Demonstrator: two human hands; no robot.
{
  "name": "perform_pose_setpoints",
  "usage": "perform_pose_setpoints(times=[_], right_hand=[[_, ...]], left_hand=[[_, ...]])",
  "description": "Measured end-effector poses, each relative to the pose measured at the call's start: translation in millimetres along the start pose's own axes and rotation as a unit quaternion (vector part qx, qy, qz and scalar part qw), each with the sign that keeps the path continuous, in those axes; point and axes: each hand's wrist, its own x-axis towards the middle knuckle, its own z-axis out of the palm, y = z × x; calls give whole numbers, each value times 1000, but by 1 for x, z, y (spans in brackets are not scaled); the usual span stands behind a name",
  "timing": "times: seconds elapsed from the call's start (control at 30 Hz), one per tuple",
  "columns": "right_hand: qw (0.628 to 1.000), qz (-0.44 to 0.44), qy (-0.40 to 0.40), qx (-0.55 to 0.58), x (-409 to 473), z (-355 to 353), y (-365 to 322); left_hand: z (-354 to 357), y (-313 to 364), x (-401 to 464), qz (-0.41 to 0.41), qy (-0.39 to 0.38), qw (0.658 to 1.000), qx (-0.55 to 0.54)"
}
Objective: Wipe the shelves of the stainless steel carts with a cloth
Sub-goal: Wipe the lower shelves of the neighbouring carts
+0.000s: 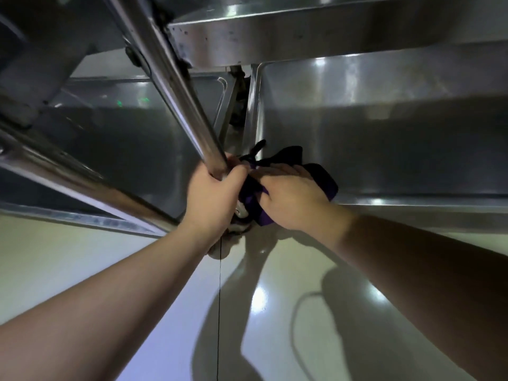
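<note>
Two stainless steel carts stand side by side. The right cart's bottom shelf [384, 149] is a shallow tray, with an upper shelf [302, 39] above it. A dark purple cloth [321, 177] lies at the near left corner of that bottom shelf. My right hand [288, 196] presses flat on the cloth, fingers stretched out. My left hand [214, 196] grips the base of the cart's upright steel post [176, 86], fingers curled round it. The post's foot is hidden behind my hands.
The left cart's bottom shelf [132, 144] lies beyond a diagonal steel rail [82, 177]. A glossy pale floor [137, 270] fills the foreground, with shadows and a thin dark cord [219, 298] hanging down. A narrow gap [237, 105] separates the carts.
</note>
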Motion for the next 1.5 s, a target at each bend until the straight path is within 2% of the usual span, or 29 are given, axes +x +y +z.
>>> perform_pose_setpoints(times=[0.1, 0.3, 0.4, 0.5, 0.7, 0.83, 0.9, 0.97, 1.13, 1.2, 1.33, 1.5], right_hand=[[998, 27, -56, 30, 40, 2, 2], [995, 80, 15, 54, 88, -5, 9], [994, 93, 26, 48, 84, -12, 23], [986, 149, 51, 57, 65, -28, 62], [922, 357, 136, 68, -17, -62, 193], [884, 439, 146, 70, -29, -66, 208], [889, 424, 156, 81, -11, -60, 187], [911, 376, 151, 82, 15, -53, 159], [969, 232, 17, 80, 95, -36, 71], [983, 171, -9, 71, 108, -26, 40], [992, 83, -7, 91, 93, -11, 3], [992, 21, -76, 96, 33, -3, 2]], left_hand=[[9, 0, 7, -10, 26, 999, -23], [17, -4, 10, 16, 60, 998, -4], [16, -3, 11, 22, 62, 998, 1], [14, -4, 11, 26, 57, 998, 22], [20, -5, 6, 30, 80, 996, -3], [26, -5, 5, 30, 102, 994, -19], [27, -6, 5, 32, 107, 994, -16], [27, -7, 6, 33, 105, 994, -14], [26, -3, 9, 32, 106, 994, -15], [26, -2, 9, 30, 105, 994, -14], [22, -4, 10, 40, 108, 993, 5], [18, -10, 12, 36, 96, 995, 14]])
